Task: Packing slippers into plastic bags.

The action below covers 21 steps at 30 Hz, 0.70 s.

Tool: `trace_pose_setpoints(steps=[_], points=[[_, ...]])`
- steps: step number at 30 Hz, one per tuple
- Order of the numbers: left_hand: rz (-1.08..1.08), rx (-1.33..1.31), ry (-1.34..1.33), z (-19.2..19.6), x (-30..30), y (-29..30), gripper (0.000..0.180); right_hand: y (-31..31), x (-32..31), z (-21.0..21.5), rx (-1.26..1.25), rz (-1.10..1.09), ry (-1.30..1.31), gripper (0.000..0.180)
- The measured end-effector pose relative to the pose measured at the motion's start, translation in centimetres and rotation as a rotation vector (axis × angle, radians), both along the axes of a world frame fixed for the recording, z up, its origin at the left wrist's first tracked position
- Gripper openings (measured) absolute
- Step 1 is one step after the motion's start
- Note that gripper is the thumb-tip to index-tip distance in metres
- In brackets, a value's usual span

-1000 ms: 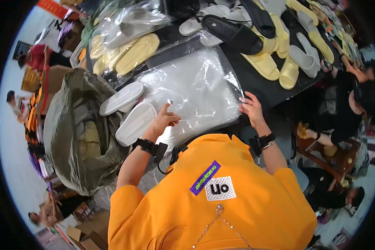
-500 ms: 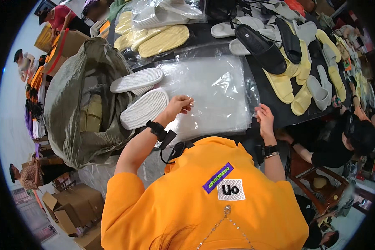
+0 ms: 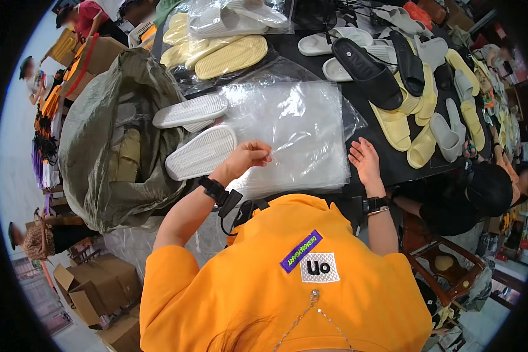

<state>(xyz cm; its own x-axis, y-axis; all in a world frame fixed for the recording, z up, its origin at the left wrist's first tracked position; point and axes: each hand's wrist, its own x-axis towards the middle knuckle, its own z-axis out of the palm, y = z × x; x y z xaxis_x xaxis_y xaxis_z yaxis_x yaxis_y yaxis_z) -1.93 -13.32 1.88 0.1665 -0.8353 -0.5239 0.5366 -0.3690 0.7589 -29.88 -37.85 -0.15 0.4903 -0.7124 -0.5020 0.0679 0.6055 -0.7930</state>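
A stack of clear plastic bags (image 3: 293,132) lies flat on the black table (image 3: 387,167) in front of me. My left hand (image 3: 249,155) is curled at the stack's near left edge, its fingertips pinching the top bag. Just left of that hand lies a white slipper (image 3: 202,152), sole up, and a second white slipper (image 3: 190,110) lies behind it. My right hand (image 3: 364,161) rests with its fingers spread at the stack's near right corner and holds nothing. Both wrists wear black bands.
A large olive-green sack (image 3: 117,141) bulges at the table's left. Yellow slippers (image 3: 229,56) and bagged ones lie at the back, black slippers (image 3: 366,73) and more yellow ones (image 3: 393,126) to the right. A person in black (image 3: 487,188) sits at right. Cardboard boxes (image 3: 94,281) stand lower left.
My left hand has drawn back toward the stack's near left edge and curled on the top bag. My right hand stays at the right corner, its fingers now spread.
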Motion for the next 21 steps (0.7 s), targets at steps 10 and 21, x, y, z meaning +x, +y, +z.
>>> trace_pose_setpoints(steps=[10,21], points=[[-0.363,0.054,-0.182,1.7,-2.3,-0.9,0.038,1.5,2.4,0.0,-0.157,0.103,0.272,0.065],[-0.166,0.143,-1.495,5.7,4.1,8.4,0.066,5.0,3.7,0.8,-1.332,0.502,0.650,0.073]])
